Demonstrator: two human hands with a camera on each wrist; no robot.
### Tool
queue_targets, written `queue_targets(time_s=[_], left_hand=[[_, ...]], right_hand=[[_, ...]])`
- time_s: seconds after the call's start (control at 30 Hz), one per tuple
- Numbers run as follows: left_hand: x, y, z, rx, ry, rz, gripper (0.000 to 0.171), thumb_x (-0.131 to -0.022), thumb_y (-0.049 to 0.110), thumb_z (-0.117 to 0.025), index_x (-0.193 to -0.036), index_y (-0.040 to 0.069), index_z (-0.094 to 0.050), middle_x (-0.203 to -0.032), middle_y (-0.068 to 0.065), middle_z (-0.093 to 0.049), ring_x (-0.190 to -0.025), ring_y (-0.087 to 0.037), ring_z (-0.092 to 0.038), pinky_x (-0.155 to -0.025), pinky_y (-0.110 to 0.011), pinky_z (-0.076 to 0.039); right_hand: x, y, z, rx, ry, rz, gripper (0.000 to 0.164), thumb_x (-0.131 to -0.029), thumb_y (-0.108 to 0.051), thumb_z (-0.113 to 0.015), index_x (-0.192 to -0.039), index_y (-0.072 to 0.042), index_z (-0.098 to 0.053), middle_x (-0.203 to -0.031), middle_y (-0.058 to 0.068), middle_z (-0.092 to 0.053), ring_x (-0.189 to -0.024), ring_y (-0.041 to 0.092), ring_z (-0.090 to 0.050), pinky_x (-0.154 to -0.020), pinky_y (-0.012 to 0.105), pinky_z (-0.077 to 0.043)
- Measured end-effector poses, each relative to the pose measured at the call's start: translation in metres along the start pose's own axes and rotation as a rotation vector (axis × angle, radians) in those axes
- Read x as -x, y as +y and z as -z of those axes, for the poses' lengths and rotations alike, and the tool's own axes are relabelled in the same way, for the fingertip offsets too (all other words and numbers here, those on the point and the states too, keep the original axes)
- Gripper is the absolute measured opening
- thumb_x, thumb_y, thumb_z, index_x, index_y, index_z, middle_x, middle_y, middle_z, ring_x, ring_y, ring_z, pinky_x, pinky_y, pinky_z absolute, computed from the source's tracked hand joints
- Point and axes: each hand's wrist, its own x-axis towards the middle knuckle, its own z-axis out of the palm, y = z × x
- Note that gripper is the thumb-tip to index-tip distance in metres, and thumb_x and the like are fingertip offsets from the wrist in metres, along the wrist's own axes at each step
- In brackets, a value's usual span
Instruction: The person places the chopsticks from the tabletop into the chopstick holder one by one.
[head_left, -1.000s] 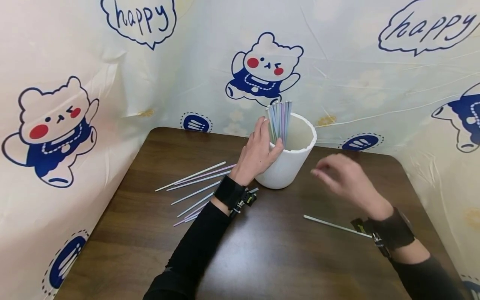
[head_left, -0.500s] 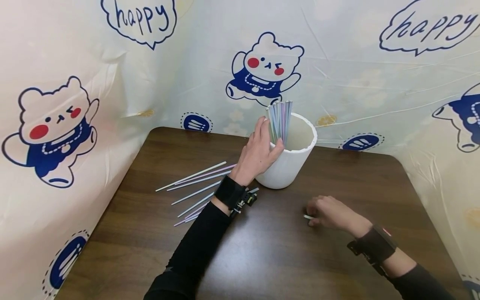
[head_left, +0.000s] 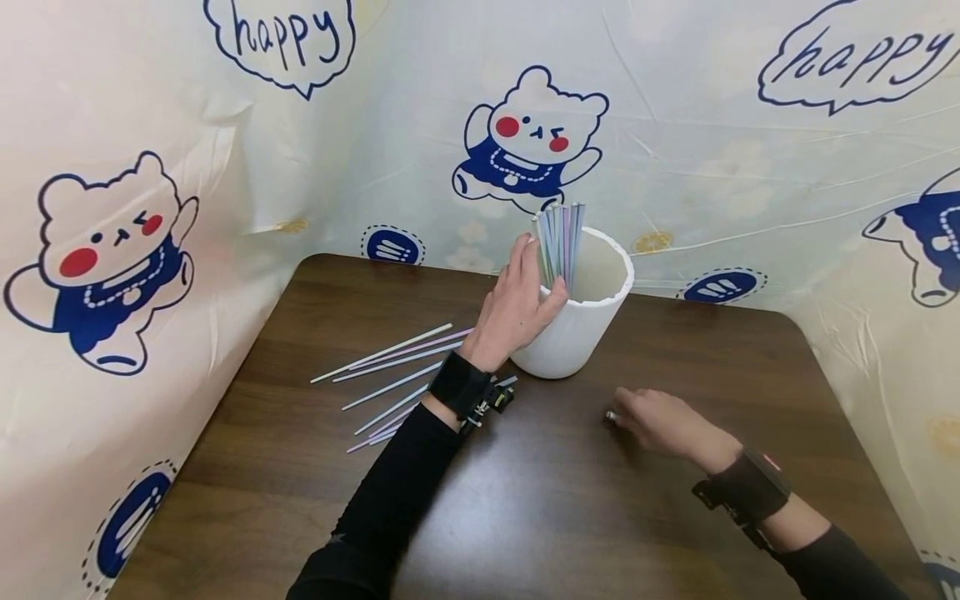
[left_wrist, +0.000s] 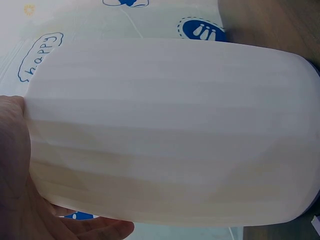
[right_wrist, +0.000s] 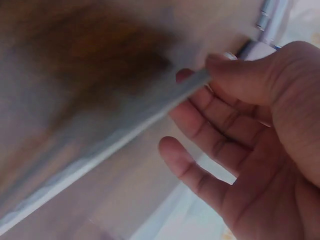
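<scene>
Fingers [right_wrist: 176,154] are clamped on things at both sides. Toward the left edge of the desk [head_left: 525,517], loose straws [head_left: 393,385] are seen from the head, partly covered by the left arm [head_left: 412,467]. Near the far edge, a white cup [head_left: 577,333] is gripped at its rim by the left hand [head_left: 510,317]; standing straws [head_left: 562,242] inside are hidden from the left wrist. Farther right, a pinched straw [right_wrist: 100,160] is held by the right hand [head_left: 656,421], its length shown only from the right wrist.
</scene>
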Motion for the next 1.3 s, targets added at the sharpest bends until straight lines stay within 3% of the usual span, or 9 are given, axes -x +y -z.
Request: queue_targets(time_s=[0.17,0.4,0.6,0.8,1.03,1.3], left_hand=[[0.001,0.001,0.0,0.0,-0.005,0.003,0.073,-0.101,0.043,-0.041,-0.159,0.006,-0.019,-0.168,-0.012,-0.015,-0.127,-0.033,-0.05,-0.097,-0.048,-0.054],[0.0,0.001,0.0,0.006,0.007,0.005,0.073,-0.101,0.043,-0.042,-0.159,0.006,-0.02,-0.168,-0.012,-0.017,-0.127,-0.033,-0.051,-0.099,-0.049,-0.053],[0.0,0.0,0.0,0.008,0.006,0.004,0.072,-0.101,0.043,-0.042,-0.159,0.006,-0.02,-0.169,-0.013,-0.016,-0.128,-0.034,-0.051,-0.098,-0.049,-0.053],[0.0,0.001,0.0,0.002,0.01,-0.002,0.073,-0.1,0.043,-0.042,-0.159,0.006,-0.02,-0.168,-0.013,-0.017,-0.126,-0.034,-0.052,-0.095,-0.049,-0.055],[0.001,0.001,-0.001,-0.006,0.014,-0.008,0.072,-0.1,0.042,-0.043,-0.158,0.006,-0.021,-0.168,-0.013,-0.018,-0.126,-0.034,-0.052,-0.095,-0.048,-0.055],[0.001,0.0,-0.001,-0.003,0.021,-0.009,0.071,-0.101,0.042,-0.042,-0.158,0.006,-0.022,-0.168,-0.013,-0.018,-0.127,-0.034,-0.052,-0.095,-0.048,-0.054]], right_hand=[[0.0,-0.01,0.024,0.051,0.179,0.049,0.017,-0.09,-0.002,-0.072,-0.094,-0.012,-0.058,-0.077,-0.004,-0.059,-0.069,0.006,-0.05,-0.059,0.023,-0.048],[0.007,-0.038,0.079,0.09,0.456,0.169,0.027,-0.081,0.005,-0.079,-0.095,-0.008,-0.061,-0.083,-0.001,-0.063,-0.074,0.008,-0.056,-0.062,0.027,-0.053],[0.014,-0.055,0.12,0.041,0.581,0.195,0.032,-0.076,0.012,-0.078,-0.098,-0.004,-0.063,-0.085,0.001,-0.066,-0.075,0.004,-0.058,-0.069,0.013,-0.049],[0.021,-0.069,0.155,-0.093,0.703,0.23,0.021,-0.084,0.011,-0.073,-0.1,0.003,-0.063,-0.089,0.0,-0.067,-0.08,-0.009,-0.055,-0.078,0.004,-0.045],[0.022,-0.083,0.199,-0.228,0.818,0.162,0.018,-0.091,0.012,-0.064,-0.108,0.014,-0.059,-0.099,-0.014,-0.064,-0.086,-0.002,-0.061,-0.078,0.003,-0.047],[0.007,-0.089,0.243,-0.368,0.931,0.106,0.016,-0.099,0.001,-0.059,-0.113,-0.005,-0.064,-0.103,-0.011,-0.07,-0.087,0.006,-0.064,-0.082,0.007,-0.051]])
